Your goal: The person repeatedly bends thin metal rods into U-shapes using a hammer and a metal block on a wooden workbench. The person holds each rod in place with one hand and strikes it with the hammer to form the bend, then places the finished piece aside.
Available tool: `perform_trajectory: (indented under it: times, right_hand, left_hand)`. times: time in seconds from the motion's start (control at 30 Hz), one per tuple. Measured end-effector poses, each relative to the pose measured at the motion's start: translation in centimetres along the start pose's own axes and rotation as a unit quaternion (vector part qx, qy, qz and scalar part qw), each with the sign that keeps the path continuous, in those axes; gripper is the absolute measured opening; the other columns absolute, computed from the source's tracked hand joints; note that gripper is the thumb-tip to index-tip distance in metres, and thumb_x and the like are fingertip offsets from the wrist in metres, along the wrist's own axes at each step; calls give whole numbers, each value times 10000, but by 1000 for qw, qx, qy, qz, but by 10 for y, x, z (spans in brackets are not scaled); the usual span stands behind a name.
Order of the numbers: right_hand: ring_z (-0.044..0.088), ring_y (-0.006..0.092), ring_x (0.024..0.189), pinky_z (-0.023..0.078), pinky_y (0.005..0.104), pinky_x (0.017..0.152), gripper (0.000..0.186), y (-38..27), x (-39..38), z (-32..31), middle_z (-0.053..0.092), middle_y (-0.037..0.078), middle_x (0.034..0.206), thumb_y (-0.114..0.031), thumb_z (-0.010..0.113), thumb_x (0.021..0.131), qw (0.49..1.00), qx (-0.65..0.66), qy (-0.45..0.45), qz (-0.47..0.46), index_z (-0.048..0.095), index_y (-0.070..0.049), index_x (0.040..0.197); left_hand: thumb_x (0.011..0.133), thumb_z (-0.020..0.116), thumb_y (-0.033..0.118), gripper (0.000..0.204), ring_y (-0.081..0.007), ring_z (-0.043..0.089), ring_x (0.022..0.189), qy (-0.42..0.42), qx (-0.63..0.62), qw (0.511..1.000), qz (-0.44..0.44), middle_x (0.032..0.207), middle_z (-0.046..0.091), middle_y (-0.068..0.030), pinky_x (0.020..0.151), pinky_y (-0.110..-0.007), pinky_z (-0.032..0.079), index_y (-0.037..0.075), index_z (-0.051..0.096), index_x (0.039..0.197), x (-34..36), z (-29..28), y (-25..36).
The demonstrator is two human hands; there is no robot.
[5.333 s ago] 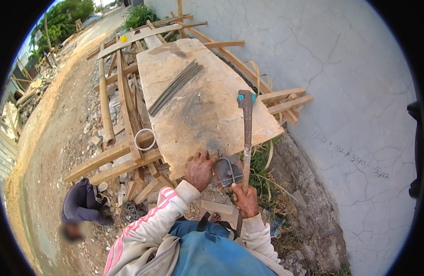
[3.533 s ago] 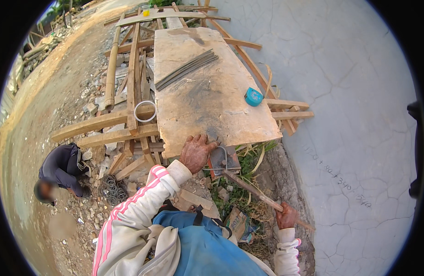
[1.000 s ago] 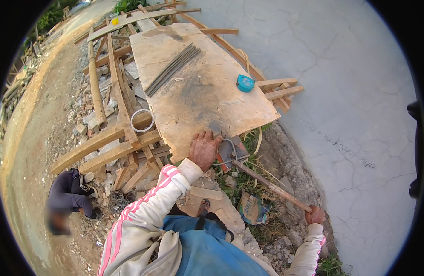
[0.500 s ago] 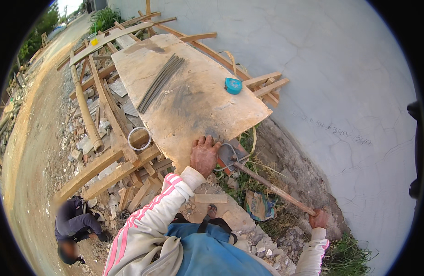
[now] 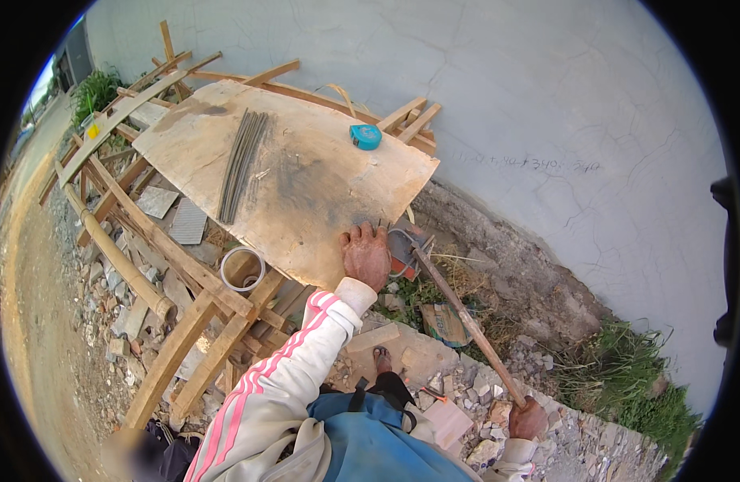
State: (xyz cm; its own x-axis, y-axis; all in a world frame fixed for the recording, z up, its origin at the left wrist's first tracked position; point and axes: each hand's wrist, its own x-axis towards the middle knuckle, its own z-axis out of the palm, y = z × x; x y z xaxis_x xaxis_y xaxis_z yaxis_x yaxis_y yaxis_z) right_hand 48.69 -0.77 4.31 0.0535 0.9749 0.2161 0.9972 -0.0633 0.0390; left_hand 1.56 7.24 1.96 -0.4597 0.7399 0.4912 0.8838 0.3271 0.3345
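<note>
I am outdoors on a rough building site, working beside a grey rendered wall (image 5: pixel 546 104) that is cracked all over. My worktop (image 5: pixel 305 177) is a stained sheet of plywood laid on a frame of raw timber props (image 5: pixel 185 345). A bundle of thin steel rods (image 5: pixel 240 165) and a blue tape measure (image 5: pixel 365 136) lie on it. Broken bricks and stone rubble (image 5: pixel 466 394) cover the ground around my feet, with patches of grass (image 5: pixel 627 377) against the wall. More loose planks (image 5: pixel 105 136) and a dirt road (image 5: pixel 24 265) lie off to my left.
</note>
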Motion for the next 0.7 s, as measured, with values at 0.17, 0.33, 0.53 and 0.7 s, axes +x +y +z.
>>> perform_trajectory:
  times: [0.17,0.33,0.53,0.7]
  right_hand:
    - [664,450,683,508,539,612,398,-21,-49,-15,659,236,694,-442,742,828,998,14,-43,46,714,-50,767]
    - [673,436,659,514,522,593,607,8,-16,-35,655,217,650,-606,610,920,976,55,-163,-132,705,-8,874]
    - [504,221,568,416,417,559,622,28,8,-21,508,113,588,-565,495,1016,881,305,-351,-91,615,12,815]
    - [467,218,564,398,417,560,586,33,7,-6,489,105,593,-512,529,1023,886,314,-323,-106,605,18,783]
  left_hand:
    - [888,592,193,265,-342,593,1045,-24,-18,999,-13,1026,636,-154,911,-501,416,69,689,1101,0,3,-1]
    - [858,648,208,371,-375,566,1090,-12,-63,998,-27,1123,607,-175,935,-525,402,89,629,1208,2,-6,1]
    - [854,685,239,327,-357,564,1087,-6,-91,991,97,1110,613,-157,1012,-516,389,89,656,1143,-28,-23,6]
    - [801,702,205,158,-298,630,986,3,-62,986,157,921,670,-96,1023,-513,387,125,722,936,-39,-15,14]
